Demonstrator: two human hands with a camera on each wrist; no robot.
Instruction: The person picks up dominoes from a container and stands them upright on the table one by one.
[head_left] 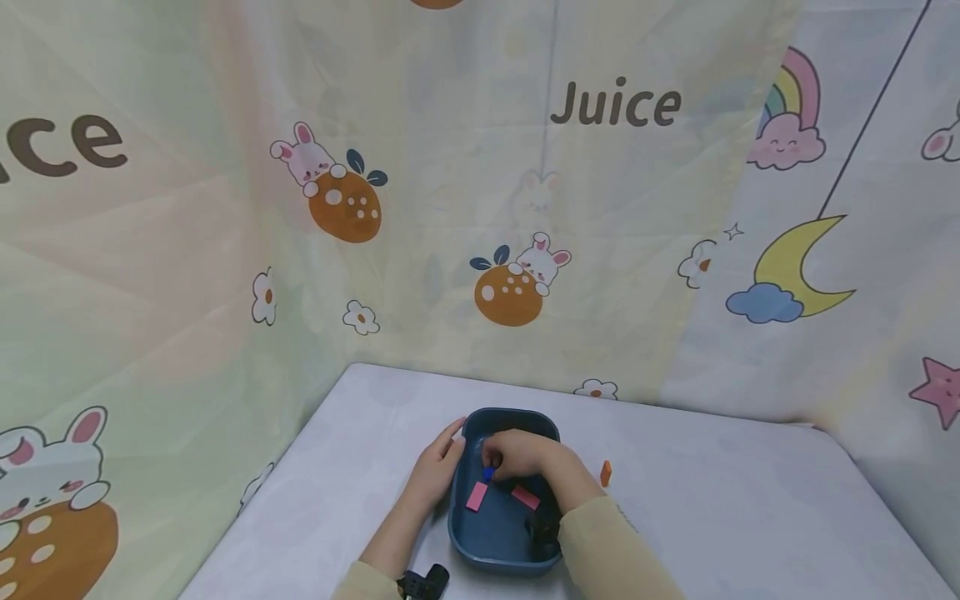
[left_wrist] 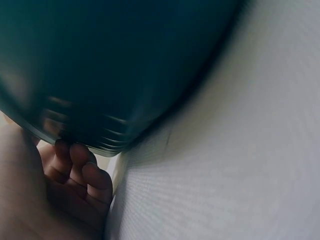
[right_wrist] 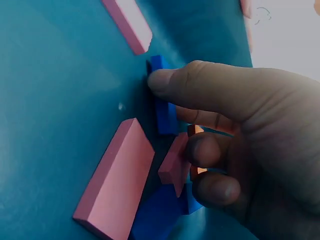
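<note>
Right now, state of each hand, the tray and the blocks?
Left hand: open, resting against tray's outer wall.
Right hand: inside tray, pinching blue block.
Blue tray: upright on table.
Pink blocks: lying flat in tray.
Orange block: standing on table, outside tray.

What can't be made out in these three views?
- Head view: the blocks under the right hand in the tray are too small and covered to count.
- Left wrist view: the tray's wall is motion-blurred and fills the frame; its inside is hidden. The left hand's fingers are partly cut off.
- Right wrist view: the blue block and an orange piece are half hidden by the fingers; the pink block is cut off at the top.
</note>
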